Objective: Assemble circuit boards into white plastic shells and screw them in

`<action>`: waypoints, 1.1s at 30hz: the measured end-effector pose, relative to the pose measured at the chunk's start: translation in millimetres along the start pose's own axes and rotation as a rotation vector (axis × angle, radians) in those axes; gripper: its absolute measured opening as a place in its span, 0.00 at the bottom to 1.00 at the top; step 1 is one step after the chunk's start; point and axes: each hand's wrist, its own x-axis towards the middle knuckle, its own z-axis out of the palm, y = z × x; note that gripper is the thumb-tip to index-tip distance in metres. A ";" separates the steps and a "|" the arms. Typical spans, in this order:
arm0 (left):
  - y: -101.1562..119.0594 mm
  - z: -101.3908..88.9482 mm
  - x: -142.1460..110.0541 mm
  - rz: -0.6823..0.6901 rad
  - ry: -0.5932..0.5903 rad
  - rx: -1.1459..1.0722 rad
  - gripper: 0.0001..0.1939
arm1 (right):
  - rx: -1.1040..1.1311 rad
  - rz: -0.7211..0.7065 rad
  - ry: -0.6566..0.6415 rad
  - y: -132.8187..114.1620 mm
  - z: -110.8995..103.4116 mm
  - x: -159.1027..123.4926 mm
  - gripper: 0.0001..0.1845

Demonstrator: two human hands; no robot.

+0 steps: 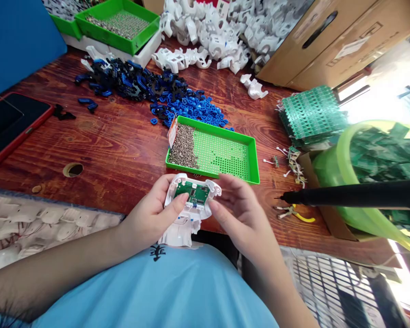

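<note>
Just in front of my body is a white plastic shell [171,190] shaped like a game controller half, with a green circuit board [200,193] inside it. My left hand [157,202] grips the shell's left side, its thumb lying over the board. At the right edge, my right hand [237,207] holds the shell between thumb and curved fingers; the fingertips are partly hidden. A second white shell piece [179,232] hangs below, against the blue shirt. Just beyond the hands lies a green perforated tray [225,148] with small screws [183,146] heaped at its left end.
Blue and black plastic parts [130,82] and white shells [212,36] are piled farther back. A phone [10,123] lies left. On the right are a black screwdriver [345,193], yellow-handled pliers [299,214], stacked green boards [310,114] and a green-yellow basin [335,155].
</note>
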 end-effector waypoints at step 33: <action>40.1 -48.3 6.1 -0.410 0.311 -0.495 0.16 | -0.876 -0.017 0.226 -9.5 -21.6 97.2 0.10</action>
